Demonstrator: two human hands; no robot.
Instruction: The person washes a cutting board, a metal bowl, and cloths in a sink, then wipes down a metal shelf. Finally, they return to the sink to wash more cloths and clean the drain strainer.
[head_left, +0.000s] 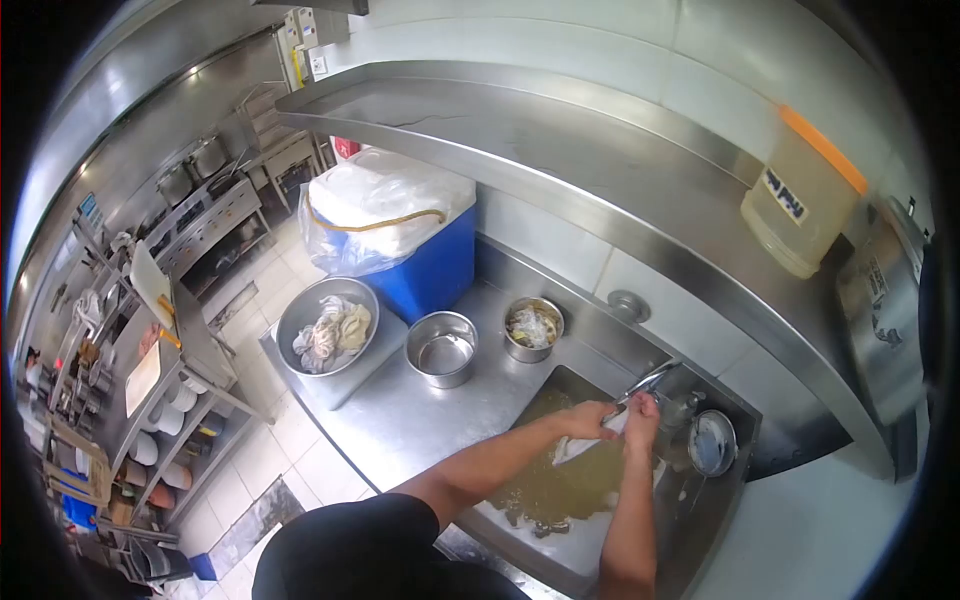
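Both hands are together over the sink [700,530], just below the metal faucet [655,376]. My left hand [590,418] is closed on a whitish, elongated item [580,447], perhaps a cloth or a squid; which one I cannot tell. My right hand [642,415] is closed on the upper end of the same item, close to the spout. The item's lower end hangs toward murky brownish water [550,490] with white foam at its edge.
Left of the sink, the steel counter [400,440] holds a large bowl of pale cloth-like pieces [334,335], a metal pot [441,350] and a smaller pot with scraps [533,328]. A blue cooler [430,260] stands behind. A steel shelf [560,140] overhangs, bearing a plastic container [800,200].
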